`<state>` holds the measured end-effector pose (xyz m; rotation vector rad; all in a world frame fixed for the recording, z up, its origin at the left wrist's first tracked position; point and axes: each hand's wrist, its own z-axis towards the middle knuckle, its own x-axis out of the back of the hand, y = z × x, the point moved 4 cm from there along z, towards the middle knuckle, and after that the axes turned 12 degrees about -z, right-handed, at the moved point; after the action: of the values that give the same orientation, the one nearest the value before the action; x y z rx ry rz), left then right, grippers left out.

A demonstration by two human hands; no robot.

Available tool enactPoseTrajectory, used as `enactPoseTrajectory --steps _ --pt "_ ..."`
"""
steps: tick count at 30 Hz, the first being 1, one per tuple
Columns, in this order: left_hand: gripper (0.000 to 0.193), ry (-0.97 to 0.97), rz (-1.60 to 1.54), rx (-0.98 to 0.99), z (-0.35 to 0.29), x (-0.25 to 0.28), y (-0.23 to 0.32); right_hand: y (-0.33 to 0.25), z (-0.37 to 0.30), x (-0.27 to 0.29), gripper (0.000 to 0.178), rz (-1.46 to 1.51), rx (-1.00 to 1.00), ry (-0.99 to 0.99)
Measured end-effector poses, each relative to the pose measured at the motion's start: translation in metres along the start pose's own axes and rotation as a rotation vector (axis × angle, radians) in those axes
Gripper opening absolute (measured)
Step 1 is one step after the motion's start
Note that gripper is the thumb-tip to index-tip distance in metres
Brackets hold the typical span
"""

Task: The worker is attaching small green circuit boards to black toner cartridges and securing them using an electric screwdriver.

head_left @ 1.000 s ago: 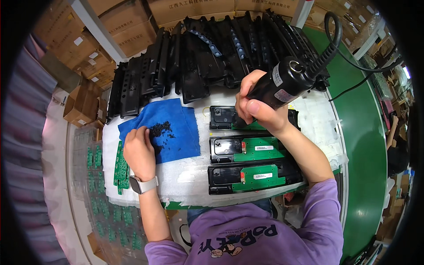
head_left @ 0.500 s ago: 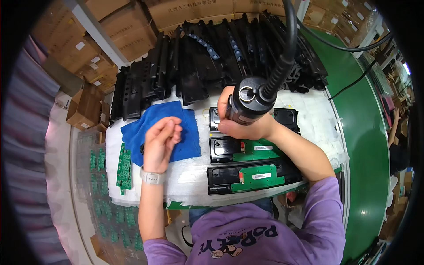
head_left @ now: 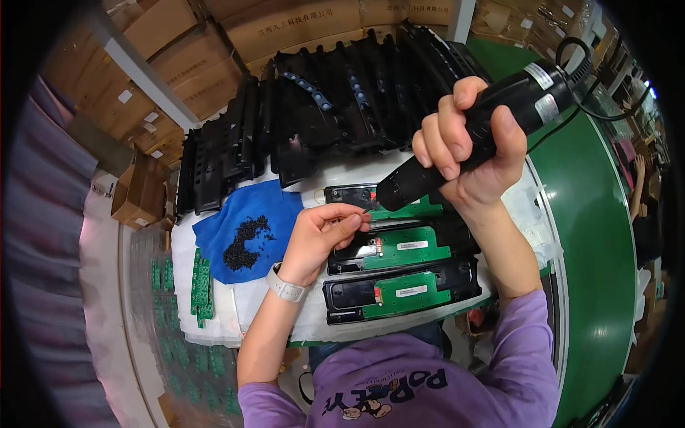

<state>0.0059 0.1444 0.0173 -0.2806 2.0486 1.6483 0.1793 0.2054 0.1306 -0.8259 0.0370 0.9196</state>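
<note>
A: On the desk (head_left: pixel 235 314), loose black screws (head_left: pixel 242 242) lie heaped on a blue cloth (head_left: pixel 221 221), open cardboard boxes (head_left: pixel 139 192) beyond, contents unseen. The left hand (head_left: pixel 321 235) pinches something tiny.

B: It could drop. The right hand (head_left: pixel 471 150) grips the black electric screwdriver (head_left: pixel 478 135), raised over three circuit-board trays (head_left: pixel 399 264); its tip may slip.

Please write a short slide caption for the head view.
Right hand grips a black electric screwdriver while the left hand brings a screw to its tip.
</note>
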Motion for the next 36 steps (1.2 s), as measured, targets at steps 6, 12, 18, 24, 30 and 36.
enactPoseTrajectory --steps 6,12,18,24,30,36 --pt "0.015 -0.008 0.085 -0.028 0.0 0.002 -0.003 0.013 -0.006 0.003 0.033 -0.029 -0.081 0.032" --pt "0.013 -0.043 0.253 -0.032 -0.002 0.002 -0.001 0.019 -0.009 -0.002 0.03 -0.047 -0.145 0.053" --pt "0.013 0.001 0.262 -0.066 -0.007 0.0 -0.005 0.026 -0.009 0.003 0.018 -0.003 -0.252 0.352" --pt "0.02 0.245 0.115 -0.143 -0.004 0.018 -0.001 0.021 -0.001 0.023 0.021 -0.328 -0.266 0.176" --pt "0.019 0.293 0.016 -0.172 -0.006 0.038 0.003 0.03 -0.002 0.033 0.021 -0.491 -0.257 0.128" --pt "0.014 0.281 0.231 -0.205 -0.007 0.033 0.005 0.035 -0.004 0.035 0.02 -0.575 -0.271 0.116"
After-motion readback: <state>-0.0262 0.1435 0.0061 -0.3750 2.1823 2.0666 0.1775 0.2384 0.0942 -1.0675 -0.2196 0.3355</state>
